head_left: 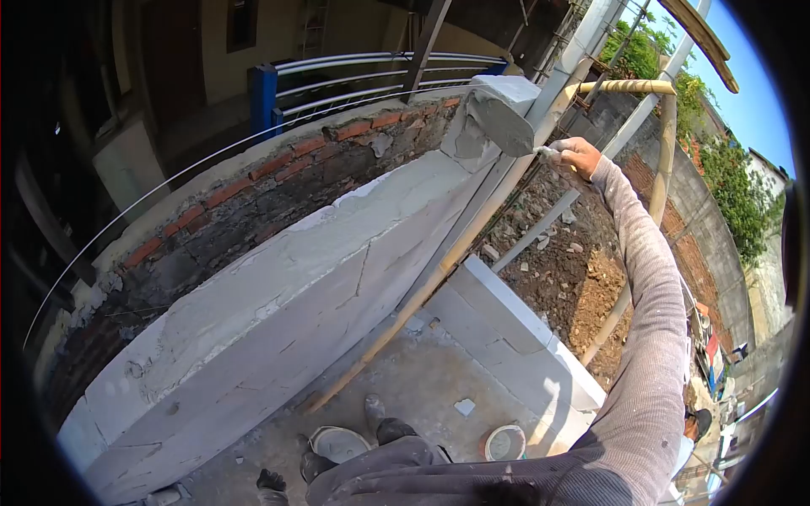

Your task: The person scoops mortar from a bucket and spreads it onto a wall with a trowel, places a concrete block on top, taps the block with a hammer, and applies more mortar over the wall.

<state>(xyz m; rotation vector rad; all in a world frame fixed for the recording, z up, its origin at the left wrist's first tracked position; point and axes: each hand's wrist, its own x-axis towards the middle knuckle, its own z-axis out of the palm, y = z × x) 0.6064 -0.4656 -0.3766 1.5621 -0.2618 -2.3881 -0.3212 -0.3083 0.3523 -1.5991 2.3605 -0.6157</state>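
Note:
My right hand [575,158] is closed round the handle of a trowel [504,125], my arm stretched far forward. The grey, mortar-coated blade lies against the side of a white block [512,88] at the far end of the wall. Wet grey mortar [312,244] covers the top of the long white block wall [287,354]. Low down near my legs, my left hand [271,482] seems to show as a dark, gloved shape; its fingers are too dark to make out.
A string [173,179] runs above the old brick wall [228,192]. A bamboo pole [439,274] leans along the block wall. Two buckets [337,444] [504,443] stand by my feet. A low block wall [515,337] is at right; a person [697,424] is at far right.

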